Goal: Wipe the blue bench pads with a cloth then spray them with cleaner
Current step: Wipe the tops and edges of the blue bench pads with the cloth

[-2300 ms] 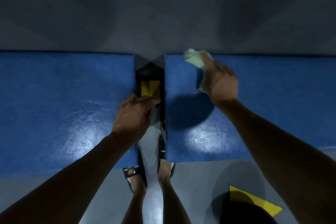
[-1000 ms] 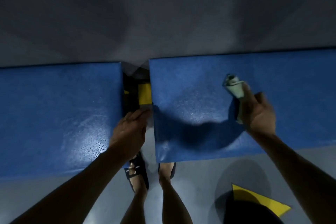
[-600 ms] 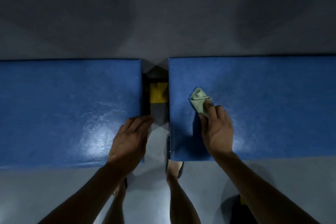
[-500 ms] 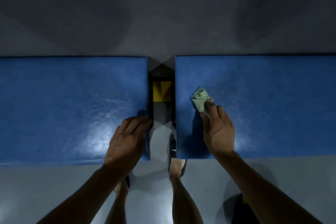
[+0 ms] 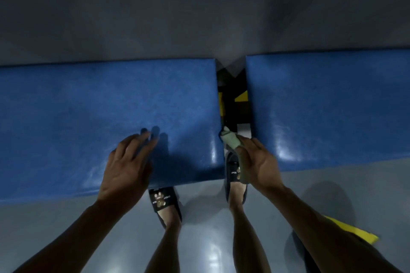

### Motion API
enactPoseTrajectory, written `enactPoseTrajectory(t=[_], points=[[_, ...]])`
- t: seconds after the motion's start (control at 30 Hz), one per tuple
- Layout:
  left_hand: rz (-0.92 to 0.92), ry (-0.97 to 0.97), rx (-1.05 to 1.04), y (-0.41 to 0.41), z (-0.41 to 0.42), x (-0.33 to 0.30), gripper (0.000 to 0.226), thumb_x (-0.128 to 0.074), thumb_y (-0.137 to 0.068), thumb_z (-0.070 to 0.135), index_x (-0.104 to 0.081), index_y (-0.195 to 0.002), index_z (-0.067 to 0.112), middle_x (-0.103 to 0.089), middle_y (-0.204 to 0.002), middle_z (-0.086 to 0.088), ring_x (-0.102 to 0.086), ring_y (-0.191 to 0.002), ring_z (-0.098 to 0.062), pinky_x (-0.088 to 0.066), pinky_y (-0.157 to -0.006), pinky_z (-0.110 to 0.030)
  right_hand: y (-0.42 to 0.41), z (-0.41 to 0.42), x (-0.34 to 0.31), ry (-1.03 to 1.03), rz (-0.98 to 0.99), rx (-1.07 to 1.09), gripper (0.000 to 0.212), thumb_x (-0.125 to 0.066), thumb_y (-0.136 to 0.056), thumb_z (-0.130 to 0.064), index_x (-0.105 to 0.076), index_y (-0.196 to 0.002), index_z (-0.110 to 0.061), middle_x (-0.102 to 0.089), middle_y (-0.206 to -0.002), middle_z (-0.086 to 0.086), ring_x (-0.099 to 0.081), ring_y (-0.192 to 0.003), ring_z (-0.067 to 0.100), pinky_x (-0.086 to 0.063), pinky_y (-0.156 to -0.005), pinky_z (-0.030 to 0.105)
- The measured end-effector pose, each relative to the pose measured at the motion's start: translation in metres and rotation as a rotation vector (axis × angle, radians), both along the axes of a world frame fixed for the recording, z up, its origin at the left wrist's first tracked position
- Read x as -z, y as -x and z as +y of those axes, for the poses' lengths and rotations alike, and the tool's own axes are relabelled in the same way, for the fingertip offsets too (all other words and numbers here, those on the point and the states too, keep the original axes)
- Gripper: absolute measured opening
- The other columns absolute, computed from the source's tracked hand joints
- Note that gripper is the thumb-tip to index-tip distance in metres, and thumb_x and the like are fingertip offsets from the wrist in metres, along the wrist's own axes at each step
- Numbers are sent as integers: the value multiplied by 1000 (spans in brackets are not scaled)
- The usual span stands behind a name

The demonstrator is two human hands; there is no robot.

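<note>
Gripping the crumpled cloth [image 5: 230, 141], his right hand [image 5: 258, 163] works the gap at frame centre between the blue pads [image 5: 133, 104], left hand [image 5: 126, 167] loose; wiping seems underway, spraying remains.

A narrow gap [image 5: 235, 104] separates the left blue pad [image 5: 88, 106] from the right blue pad [image 5: 332, 99]. The right hand [image 5: 259, 162], gripping a cloth [image 5: 230, 141], fills its near end; black-and-yellow frame parts [image 5: 240, 96] block deeper in. Both pad tops lie open.
</note>
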State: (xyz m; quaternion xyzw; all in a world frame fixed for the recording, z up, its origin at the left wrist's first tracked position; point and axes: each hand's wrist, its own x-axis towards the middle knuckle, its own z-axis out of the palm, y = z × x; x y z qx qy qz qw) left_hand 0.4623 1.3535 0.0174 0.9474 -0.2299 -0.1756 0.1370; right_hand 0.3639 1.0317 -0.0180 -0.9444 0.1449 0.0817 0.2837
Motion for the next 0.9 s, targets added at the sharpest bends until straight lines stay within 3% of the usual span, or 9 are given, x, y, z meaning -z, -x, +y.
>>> enactPoseTrajectory(t=[0.13,0.23,0.37,0.5,0.57,0.63,0.77,0.83,0.9], points=[[27,-74,45,-7,24,1,60,-45,-90,35,-40,-148,23,-37,-155,-5,-32,-140,-31,-35,-107,-48,21,35,3,-202,77,225,36,-40,-104,-31,-58,-133,-22,-62,-118,-7,-58,-107,8,-45,-94,21],[39,-121,78,-8,34,3,66,-69,-86,29,-42,-147,23,-36,-156,-7,-31,-141,-34,-37,-106,-54,31,60,4,-318,154,408,32,-41,-107,-27,-55,-135,-30,-63,-117,-11,-61,-104,6,-44,-84,10],[19,-102,122,-4,46,10,77,-79,-77,25,-46,-146,21,-37,-156,-6,-37,-138,-36,-41,-101,-56,28,85,7,-245,82,528,34,-37,-107,-31,-52,-137,-34,-64,-117,-11,-61,-107,14,-47,-91,31],[-15,-71,104,-3,46,14,79,-82,-74,23,-48,-145,22,-38,-156,-4,-38,-137,-37,-42,-99,-55,21,125,6,-81,-26,639,47,-33,-102,-37,-45,-146,-24,-62,-122,3,-61,-103,20,-52,-89,38],[-30,-62,106,-2,45,16,79,-83,-73,22,-50,-144,21,-40,-155,-4,-40,-134,-38,-44,-97,-56,18,154,2,-6,-89,520,48,-45,-101,-21,-43,-148,-17,-62,-120,9,-61,-99,21,-55,-82,37],[-61,-56,108,-2,45,17,78,-84,-72,22,-51,-143,20,-41,-155,-5,-43,-132,-39,-44,-95,-55,12,192,0,51,-139,226,54,-52,-91,-7,-49,-145,-10,-64,-122,11,-65,-98,23,-57,-75,33],[-68,-65,137,-5,45,16,78,-83,-72,20,-50,-143,19,-42,-154,-6,-43,-131,-38,-43,-98,-55,-7,209,5,117,-141,-323,62,-44,-81,-21,-53,-142,-18,-67,-122,1,-69,-93,23,-58,-74,34],[-51,-83,117,-7,44,14,79,-84,-71,23,-50,-143,22,-43,-153,-4,-43,-131,-36,-42,-99,-54,-12,169,6,167,-160,-360,61,-42,-82,-20,-54,-142,-22,-67,-116,0,-68,-86,23,-57,-69,33],[-46,-86,100,-8,41,12,80,-85,-71,26,-50,-143,24,-43,-153,-2,-42,-132,-34,-41,-100,-53,-11,116,6,241,-133,-226,55,-44,-90,-20,-51,-144,-23,-65,-108,3,-64,-77,23,-56,-61,35]])
